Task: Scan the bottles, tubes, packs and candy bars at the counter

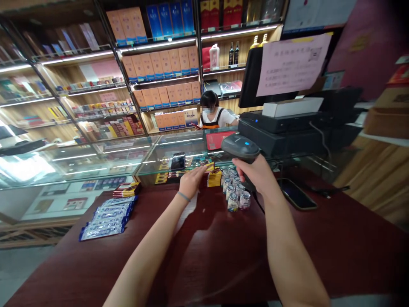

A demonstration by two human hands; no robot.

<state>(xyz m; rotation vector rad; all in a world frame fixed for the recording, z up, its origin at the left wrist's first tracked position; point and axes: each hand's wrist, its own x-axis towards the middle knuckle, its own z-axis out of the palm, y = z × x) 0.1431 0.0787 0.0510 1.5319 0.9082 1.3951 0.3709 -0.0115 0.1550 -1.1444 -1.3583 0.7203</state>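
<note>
My right hand [259, 171] is wrapped round the handle of a dark barcode scanner [240, 146], which shows a small blue light on top. My left hand [192, 180], with a thin band at the wrist, pinches a small yellow packet [210, 166] above a stack of yellow packets [214, 178]. To the right of that stack stand several small jars with silvery lids [233, 202], below the scanner. Part of the scanner's handle is covered by my fingers, and its cable hangs down behind the jars.
Several blue-and-white packets [108, 218] and a pile of red-and-yellow packets [126, 189] lie on the left of the dark red counter [217, 264]. A phone [297, 194] lies at right. Behind are a glass display case [150, 160], a monitor [251, 79] and a seated person [212, 115].
</note>
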